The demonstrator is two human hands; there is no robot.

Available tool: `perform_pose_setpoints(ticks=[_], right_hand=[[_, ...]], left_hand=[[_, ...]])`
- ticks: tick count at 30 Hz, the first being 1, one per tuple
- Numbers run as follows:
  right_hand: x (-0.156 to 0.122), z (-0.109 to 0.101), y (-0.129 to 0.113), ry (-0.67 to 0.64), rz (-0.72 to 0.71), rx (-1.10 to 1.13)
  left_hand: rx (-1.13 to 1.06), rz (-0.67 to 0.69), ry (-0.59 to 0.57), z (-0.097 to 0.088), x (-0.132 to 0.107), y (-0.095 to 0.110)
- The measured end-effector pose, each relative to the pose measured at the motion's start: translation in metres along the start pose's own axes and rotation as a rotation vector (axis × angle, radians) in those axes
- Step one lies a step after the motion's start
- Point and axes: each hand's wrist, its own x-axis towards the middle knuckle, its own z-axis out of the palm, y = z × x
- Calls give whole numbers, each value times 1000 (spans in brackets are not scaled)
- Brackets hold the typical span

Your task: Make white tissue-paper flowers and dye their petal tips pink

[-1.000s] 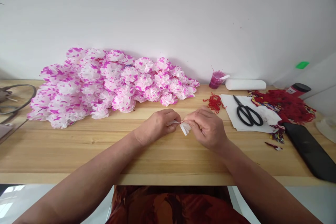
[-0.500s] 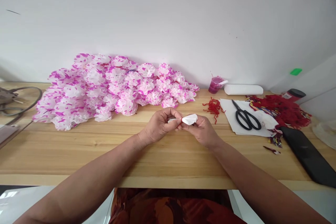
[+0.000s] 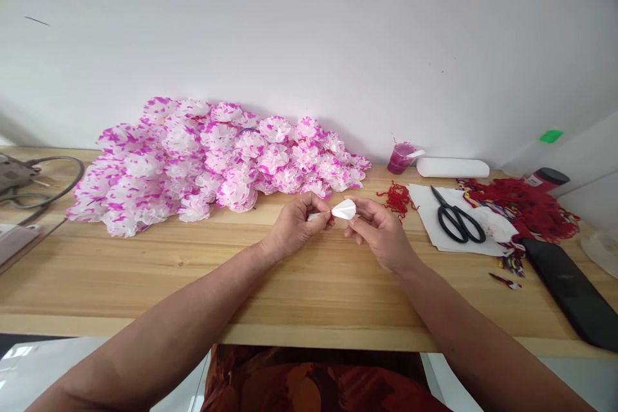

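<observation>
Over the middle of the wooden table, my left hand (image 3: 300,224) pinches a small bundle of pleated white tissue paper (image 3: 344,209) at its red-tied middle. One end fans out to the right of the pinch; the other is mostly hidden by my left fingers. My right hand (image 3: 383,232) is closed on the fanned end, thumb and fingers at its right edge. Behind my hands, a large heap of white tissue-paper flowers with magenta edges (image 3: 232,161) lies against the wall. Short red yarn pieces (image 3: 398,198) lie just beyond my right hand.
Black scissors (image 3: 456,215) rest on white paper sheets (image 3: 425,206) at right. Behind stand a cup of magenta liquid (image 3: 400,158) and a white roll (image 3: 452,167). Farther right are a red yarn pile (image 3: 541,209) and a black phone-like slab (image 3: 570,293). A cable (image 3: 72,174) curls at far left.
My right hand has shifted slightly right and its grip has moved to the outer edge of the fanned paper, which looks more spread. The view has shifted a little.
</observation>
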Motion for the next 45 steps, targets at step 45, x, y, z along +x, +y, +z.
perform_pose_setpoints(ticks=[45], right_hand=[[-5,21,2,-142,223,252]], left_hand=[[158,36,65,4,-3,2]])
